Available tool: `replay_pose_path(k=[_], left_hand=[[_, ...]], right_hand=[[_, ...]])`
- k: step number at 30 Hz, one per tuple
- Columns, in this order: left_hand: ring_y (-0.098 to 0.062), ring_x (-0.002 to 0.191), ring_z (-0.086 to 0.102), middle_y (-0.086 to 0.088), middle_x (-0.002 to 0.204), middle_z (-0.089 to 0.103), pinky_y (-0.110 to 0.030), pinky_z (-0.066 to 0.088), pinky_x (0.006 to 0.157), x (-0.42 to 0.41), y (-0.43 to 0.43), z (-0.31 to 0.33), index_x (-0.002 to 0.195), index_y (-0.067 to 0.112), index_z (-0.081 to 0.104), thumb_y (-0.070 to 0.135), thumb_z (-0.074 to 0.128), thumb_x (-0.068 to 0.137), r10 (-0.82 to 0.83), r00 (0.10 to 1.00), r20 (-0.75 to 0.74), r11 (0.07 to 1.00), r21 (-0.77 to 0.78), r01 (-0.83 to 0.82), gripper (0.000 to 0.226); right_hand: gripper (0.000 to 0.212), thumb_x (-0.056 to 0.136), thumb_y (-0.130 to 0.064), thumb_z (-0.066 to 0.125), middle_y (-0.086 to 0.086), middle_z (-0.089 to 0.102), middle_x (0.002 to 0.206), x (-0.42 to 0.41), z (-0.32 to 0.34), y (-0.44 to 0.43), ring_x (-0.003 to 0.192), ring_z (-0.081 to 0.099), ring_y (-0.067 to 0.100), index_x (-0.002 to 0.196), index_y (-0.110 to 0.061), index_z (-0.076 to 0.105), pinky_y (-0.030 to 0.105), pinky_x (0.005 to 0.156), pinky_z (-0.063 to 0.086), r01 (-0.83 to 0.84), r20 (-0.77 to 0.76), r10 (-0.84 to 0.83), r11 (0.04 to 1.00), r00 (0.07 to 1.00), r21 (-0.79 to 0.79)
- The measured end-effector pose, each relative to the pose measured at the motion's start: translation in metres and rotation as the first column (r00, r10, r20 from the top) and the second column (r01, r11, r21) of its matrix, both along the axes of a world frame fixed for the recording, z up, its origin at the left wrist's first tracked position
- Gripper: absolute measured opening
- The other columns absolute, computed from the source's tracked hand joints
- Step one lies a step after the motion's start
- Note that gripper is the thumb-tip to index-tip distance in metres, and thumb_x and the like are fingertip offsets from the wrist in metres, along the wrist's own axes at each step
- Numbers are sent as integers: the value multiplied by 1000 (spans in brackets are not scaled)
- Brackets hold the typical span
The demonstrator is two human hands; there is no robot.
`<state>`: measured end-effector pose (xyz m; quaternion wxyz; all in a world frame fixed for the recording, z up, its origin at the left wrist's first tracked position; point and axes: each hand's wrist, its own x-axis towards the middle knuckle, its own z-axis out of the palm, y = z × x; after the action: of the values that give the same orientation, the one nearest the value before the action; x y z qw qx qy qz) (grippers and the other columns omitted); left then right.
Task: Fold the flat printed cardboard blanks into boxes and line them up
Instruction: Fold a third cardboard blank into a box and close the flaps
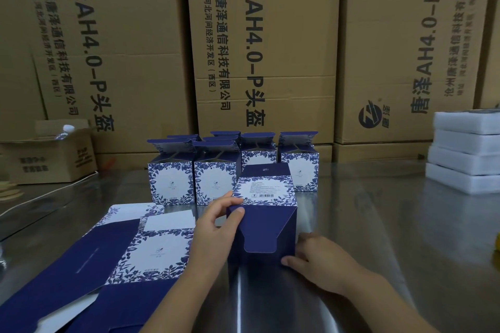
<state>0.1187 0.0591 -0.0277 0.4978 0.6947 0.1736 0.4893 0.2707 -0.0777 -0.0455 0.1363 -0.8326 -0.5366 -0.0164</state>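
A blue-and-white printed box stands on the steel table in front of me, its barcode panel on top and a dark blue flap folded down its near face. My left hand pinches the box's upper left corner with thumb and fingers. My right hand rests against its lower right side, fingers curled at the bottom edge. Several folded boxes with open top flaps stand in rows just behind. Flat printed blanks lie stacked on the table at the left.
Tall brown shipping cartons wall off the back of the table. A small open carton with a bottle sits at the far left. White foam trays are stacked at the right edge.
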Motion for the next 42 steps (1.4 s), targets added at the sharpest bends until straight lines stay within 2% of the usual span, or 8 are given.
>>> replay_pose_path(k=[4,8,11,16,19,25,30,42], left_hand=[[16,105,47,26,123,51,-24,43,88,-2,2,-2,89,40,64,21,65,86,21,997,-69,995,99,-14,19],[18,107,44,27,122,47,-10,41,78,-3,3,-1,94,37,58,20,64,86,73,992,-104,980,193,-52,20],[18,108,42,27,122,46,-4,37,78,-3,3,-2,95,36,57,19,65,86,96,990,-106,972,226,-69,21],[19,109,39,28,123,45,-27,39,95,-1,2,-3,95,39,55,20,64,87,97,987,-126,971,229,-66,22],[15,113,39,29,120,45,-35,39,101,0,2,-3,94,38,54,19,63,88,104,987,-122,972,222,-75,22],[13,112,41,24,118,46,-40,39,100,2,1,-3,92,35,55,15,64,87,120,988,-95,965,243,-94,23],[8,122,36,29,128,45,-14,33,95,1,-1,-3,89,34,51,12,65,86,167,984,-59,887,446,-124,27],[12,118,33,32,107,54,-4,20,98,3,-3,-3,95,48,56,22,56,87,171,982,-76,839,534,-105,28]], right_hand=[[51,84,-66,48,-6,50,77,-1,4,-2,72,51,14,60,-21,47,27,63,37,47,-49,-45,998,998,39],[62,68,-80,40,-5,52,71,-5,17,-7,64,48,7,61,-19,46,22,56,35,75,-37,-69,977,997,197],[38,70,-56,55,-7,48,69,-8,23,-10,66,45,8,62,-24,37,26,57,35,15,2,-17,939,1000,345],[29,75,-5,49,-5,41,68,-15,28,-11,66,38,20,68,-25,29,36,61,37,20,16,-32,867,999,498],[28,77,-3,49,-7,41,71,-18,29,-11,66,39,13,72,-26,34,26,59,34,15,-9,-12,775,1000,632],[18,88,-21,59,-21,48,107,-24,28,-8,98,46,-3,103,-28,56,1,78,32,-71,52,48,688,997,722],[24,83,-22,71,-15,58,111,-22,23,-3,106,51,0,107,-23,71,6,89,34,-60,-1,89,679,996,732],[12,79,-16,75,-14,58,91,-25,22,4,64,51,7,88,-23,71,8,64,38,-11,-79,131,580,988,815]])
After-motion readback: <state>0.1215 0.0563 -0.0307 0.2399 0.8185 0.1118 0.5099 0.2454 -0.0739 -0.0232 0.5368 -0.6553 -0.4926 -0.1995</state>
